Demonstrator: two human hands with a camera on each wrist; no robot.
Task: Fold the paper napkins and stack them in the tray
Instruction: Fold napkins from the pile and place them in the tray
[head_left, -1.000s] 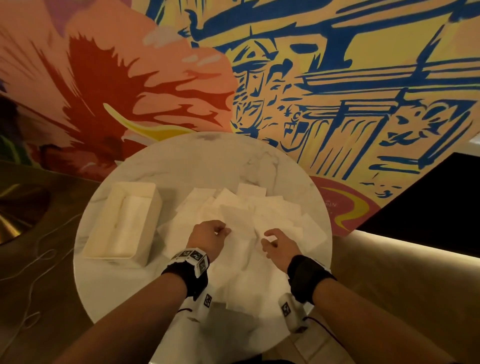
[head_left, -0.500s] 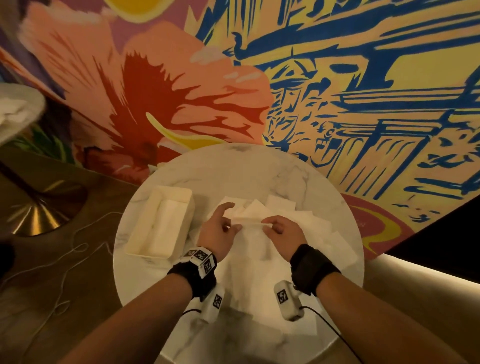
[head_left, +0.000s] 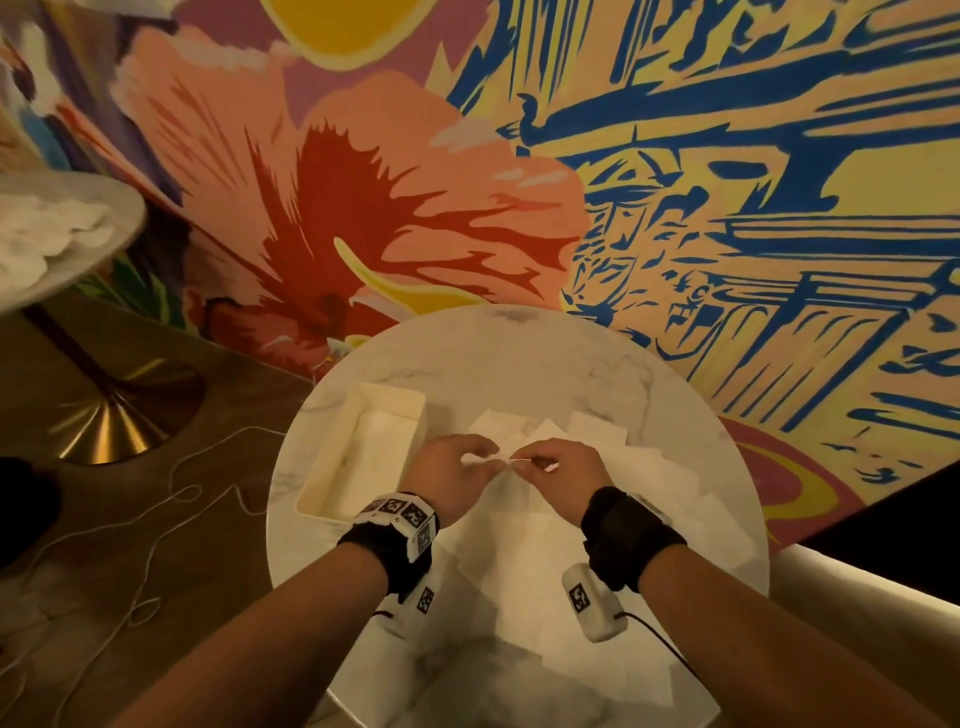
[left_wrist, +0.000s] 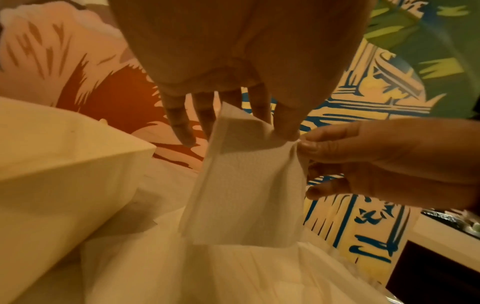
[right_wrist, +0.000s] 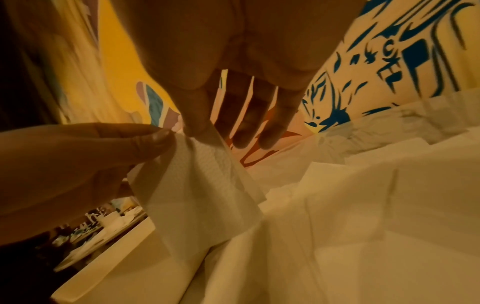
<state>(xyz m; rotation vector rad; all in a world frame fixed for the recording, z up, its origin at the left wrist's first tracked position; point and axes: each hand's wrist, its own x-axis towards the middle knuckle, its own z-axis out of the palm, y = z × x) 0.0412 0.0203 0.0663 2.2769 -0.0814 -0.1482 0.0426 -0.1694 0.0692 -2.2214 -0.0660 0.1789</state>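
Observation:
A folded white napkin (left_wrist: 246, 185) (right_wrist: 200, 197) (head_left: 496, 456) hangs above the table, doubled over, its lower edge free. My left hand (head_left: 457, 470) (left_wrist: 275, 127) pinches its top edge between thumb and forefinger. My right hand (head_left: 550, 467) (right_wrist: 197, 127) pinches the same top edge right beside it, fingertips almost touching. Beneath them lies a spread of loose unfolded napkins (head_left: 623, 499) (left_wrist: 207, 267) (right_wrist: 363, 205). The cream rectangular tray (head_left: 332, 478) (left_wrist: 64, 164) (right_wrist: 124, 267) stands to the left of my hands, with white napkins lying inside it.
The round marble table (head_left: 519, 353) stands against a painted mural wall (head_left: 675, 182). A second round table (head_left: 57, 234) with white cloths and a brass foot stands at the left. A thin white cord (head_left: 171, 499) trails over the floor. A pale ledge (head_left: 857, 577) runs along the right.
Both hands lifted a napkin off the pile and brought its ends together, so it now hangs doubled from both pinches. The head view tilted up and shifted left.

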